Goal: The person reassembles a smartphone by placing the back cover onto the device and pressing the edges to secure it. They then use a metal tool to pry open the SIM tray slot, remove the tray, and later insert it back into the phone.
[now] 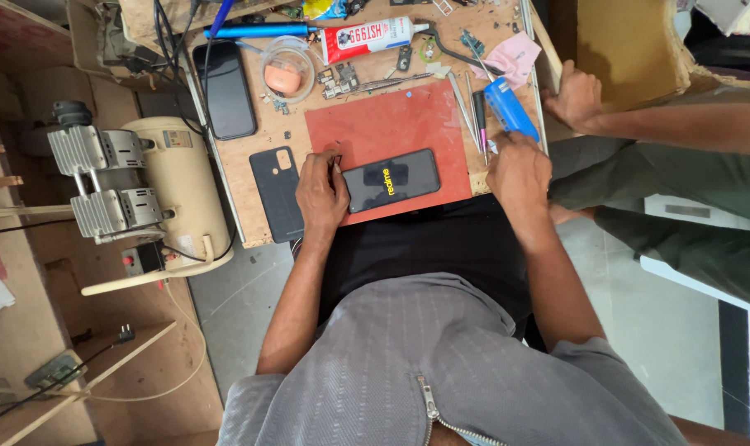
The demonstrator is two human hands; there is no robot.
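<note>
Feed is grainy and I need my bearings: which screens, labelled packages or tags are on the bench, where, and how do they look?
Phone: on the red mat, between left hand and right hand; black rectangle, yellow lettering.
Second phone: upper left of bench; dark, blank screen.
Glue tube: top edge, lying flat; white with red label.
Back cover: left of the mat; black, textured.
Compressor label: small pale tag on the cream tank.

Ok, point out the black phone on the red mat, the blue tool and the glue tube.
black phone (391, 180), head view, middle of its dark face.
blue tool (508, 107), head view, middle of its blue body.
glue tube (367, 38), head view, middle of its red-and-white barrel.
</note>
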